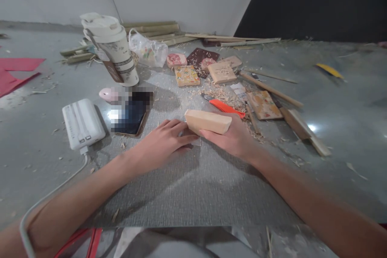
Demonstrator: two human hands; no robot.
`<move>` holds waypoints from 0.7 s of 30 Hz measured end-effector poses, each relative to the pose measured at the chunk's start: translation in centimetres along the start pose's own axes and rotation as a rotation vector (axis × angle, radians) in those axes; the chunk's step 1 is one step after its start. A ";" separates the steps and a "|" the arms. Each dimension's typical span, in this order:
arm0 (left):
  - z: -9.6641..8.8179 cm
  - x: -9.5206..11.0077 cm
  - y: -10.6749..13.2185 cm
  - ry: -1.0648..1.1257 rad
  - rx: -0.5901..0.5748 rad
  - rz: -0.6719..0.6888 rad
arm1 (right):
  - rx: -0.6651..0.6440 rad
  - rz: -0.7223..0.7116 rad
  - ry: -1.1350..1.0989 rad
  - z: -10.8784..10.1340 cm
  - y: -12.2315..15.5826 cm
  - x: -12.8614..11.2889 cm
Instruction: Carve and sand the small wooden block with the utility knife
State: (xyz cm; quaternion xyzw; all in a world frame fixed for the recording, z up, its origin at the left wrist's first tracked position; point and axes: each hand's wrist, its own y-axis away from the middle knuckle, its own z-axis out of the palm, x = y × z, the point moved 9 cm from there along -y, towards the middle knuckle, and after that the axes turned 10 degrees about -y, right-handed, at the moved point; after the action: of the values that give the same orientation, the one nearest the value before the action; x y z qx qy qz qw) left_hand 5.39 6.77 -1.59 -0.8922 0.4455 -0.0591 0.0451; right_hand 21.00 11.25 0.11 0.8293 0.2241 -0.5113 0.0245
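The right hand (232,137) holds a pale wooden block (208,121) just above a grey mat (187,185), near the middle of the view. The block lies across the top of the fingers, long side running from ten to four o'clock, with the thumb apparently behind it, so the hand is clamped on it. The left hand (165,141) lies palm down on the mat at nine o'clock of the block, fingers together and stretched toward its near end; whether the tips touch the wood is hard to tell. An orange-handled knife (225,108) lies at one o'clock among shavings. A phone (133,115) and a white power bank (82,123) sit at nine o'clock, a cup (113,48) at eleven
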 end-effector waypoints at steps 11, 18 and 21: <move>-0.2 0.0 0.0 -0.015 0.015 -0.003 | -0.025 0.047 -0.073 0.3 0.1 0.9; -0.2 0.0 0.0 -0.028 0.022 -0.004 | -0.027 0.057 -0.071 0.3 0.1 0.6; -0.1 0.0 0.0 -0.034 0.031 -0.002 | -0.025 0.050 -0.068 0.3 0.1 0.6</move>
State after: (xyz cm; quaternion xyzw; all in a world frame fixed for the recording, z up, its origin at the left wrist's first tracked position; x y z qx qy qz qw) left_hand 5.36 6.76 -1.44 -0.8926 0.4430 -0.0508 0.0664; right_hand 21.02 11.25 -0.62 0.8166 0.2085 -0.5354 0.0553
